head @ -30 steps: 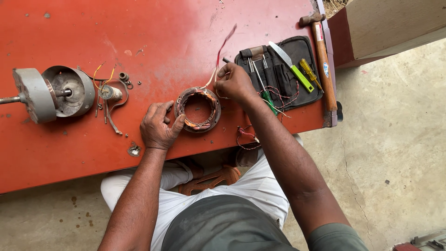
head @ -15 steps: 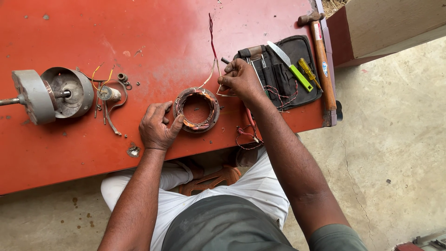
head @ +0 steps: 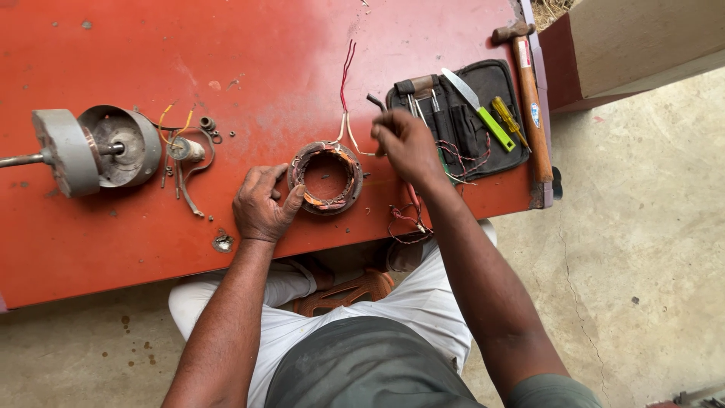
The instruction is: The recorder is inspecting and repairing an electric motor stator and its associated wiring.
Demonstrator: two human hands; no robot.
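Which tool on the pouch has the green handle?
The knife, lying diagonally across the black pouch. The screwdriver beside it is yellow; the hammer has a wooden handle.

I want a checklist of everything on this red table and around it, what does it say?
Surface: red table, scuffed, with small specks.
Job's things: copper coil ring lying flat; red leads run up from it.
Clutter: motor housing with shaft at left, small parts beside it, black tool pouch with tools, hammer.
Grippers: left hand steadies the ring's left edge; right hand pinches something small by the ring, what it is unclear.
Cables: loose wire tangle at the table's near edge.
Surroundings: concrete floor, box at top right.
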